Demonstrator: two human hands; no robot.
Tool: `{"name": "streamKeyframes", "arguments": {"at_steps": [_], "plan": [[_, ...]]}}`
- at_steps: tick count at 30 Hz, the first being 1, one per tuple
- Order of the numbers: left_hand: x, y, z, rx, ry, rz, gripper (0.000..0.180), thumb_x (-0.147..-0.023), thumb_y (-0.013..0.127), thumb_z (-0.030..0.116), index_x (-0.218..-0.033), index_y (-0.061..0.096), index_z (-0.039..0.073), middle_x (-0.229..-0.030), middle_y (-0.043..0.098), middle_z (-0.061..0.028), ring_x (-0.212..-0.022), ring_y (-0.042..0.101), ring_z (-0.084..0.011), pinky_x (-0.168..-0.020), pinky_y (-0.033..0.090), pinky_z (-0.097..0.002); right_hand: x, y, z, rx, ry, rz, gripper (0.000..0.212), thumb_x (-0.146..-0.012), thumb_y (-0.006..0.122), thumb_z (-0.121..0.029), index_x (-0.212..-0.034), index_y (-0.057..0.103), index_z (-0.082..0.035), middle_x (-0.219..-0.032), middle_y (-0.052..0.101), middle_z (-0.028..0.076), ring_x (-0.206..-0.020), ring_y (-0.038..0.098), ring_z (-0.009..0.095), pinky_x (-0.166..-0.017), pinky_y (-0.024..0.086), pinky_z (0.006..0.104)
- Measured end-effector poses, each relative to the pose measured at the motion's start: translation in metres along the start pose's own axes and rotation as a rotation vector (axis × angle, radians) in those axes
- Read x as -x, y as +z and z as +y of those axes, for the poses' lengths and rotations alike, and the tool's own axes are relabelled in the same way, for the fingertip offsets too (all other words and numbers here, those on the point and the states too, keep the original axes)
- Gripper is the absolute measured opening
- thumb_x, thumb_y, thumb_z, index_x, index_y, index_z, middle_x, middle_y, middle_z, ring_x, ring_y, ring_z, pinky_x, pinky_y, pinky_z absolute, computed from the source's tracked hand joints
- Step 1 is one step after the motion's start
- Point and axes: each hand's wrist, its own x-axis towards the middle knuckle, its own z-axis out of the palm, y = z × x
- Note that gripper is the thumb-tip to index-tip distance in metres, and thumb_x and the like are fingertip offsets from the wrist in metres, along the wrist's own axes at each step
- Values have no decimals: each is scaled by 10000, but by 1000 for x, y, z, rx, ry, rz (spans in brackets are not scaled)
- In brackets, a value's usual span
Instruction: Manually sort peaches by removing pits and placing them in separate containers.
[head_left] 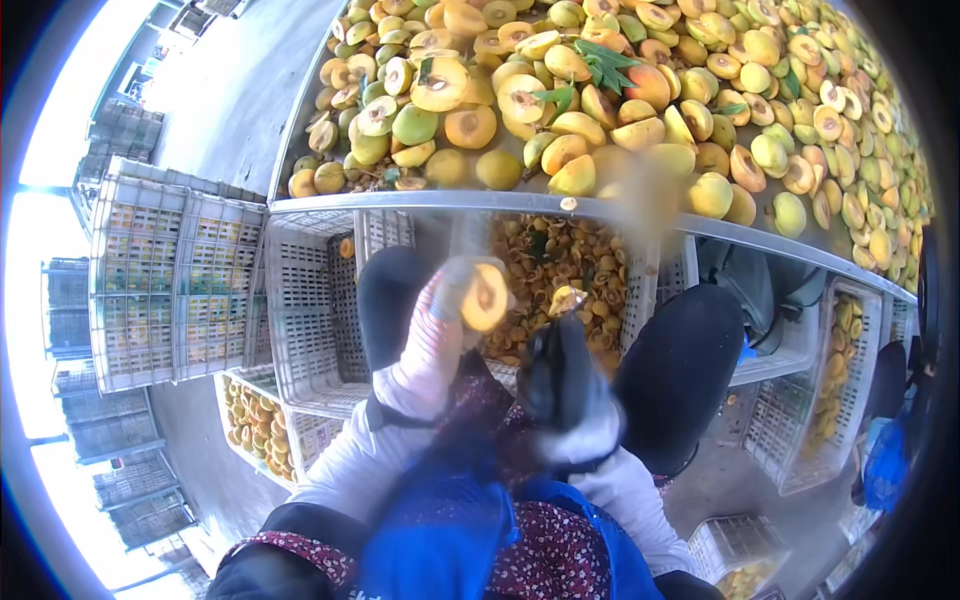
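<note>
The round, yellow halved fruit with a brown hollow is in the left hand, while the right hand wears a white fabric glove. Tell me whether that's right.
Not quite: the head view shows the right hand in a black glove, not a white one. The round, yellow halved fruit is indeed in the left hand.

Above a crate (641, 290), the left hand (447, 294) holds a halved fruit (486, 298), the right hand (558, 365) a yellowish piece (566, 299).

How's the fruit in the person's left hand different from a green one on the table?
The fruit half shows a flat cut face with a brown middle; the green fruit shows smooth, rounded skin. The half is orange-yellow, the other green. The left hand holds the half; the green one lies among others.
</note>
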Motion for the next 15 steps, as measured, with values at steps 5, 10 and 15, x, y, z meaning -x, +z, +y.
{"name": "streamKeyframes", "arguments": {"at_steps": [5, 10, 15], "plan": [[8, -8, 2, -63, 140, 6, 404, -912, 480, 417, -1057, 594, 57, -857, 629, -16, -660, 572, -50, -459, 361, -140, 25, 33, 10, 647, -331, 52, 346, -919, 515, -462, -958, 577, -124, -600, 532, -14, -470, 490, 106, -403, 373, 227], [25, -7, -11, 251, 116, -191, 331, -830, 480, 153, -1142, 532, 52, -1017, 612, -114, -895, 583, -171, -833, 453, -281, 37, 40, 43, 1168, -877, 98, 273, -948, 503, -324, -1004, 561, -63, -643, 581, 44, -506, 545, 158, -430, 381, 274], [31, 15, -24, 348, 105, -152, 273, -912, 525, 275, -1091, 549, 70, -926, 590, -67, -807, 574, -142, -735, 469, -253, 17, 24, 42, 1217, -772, 90, 242, -941, 482, -252, -977, 515, -15, -735, 590, 201, -650, 584, 389, -544, 428, 431]]}}
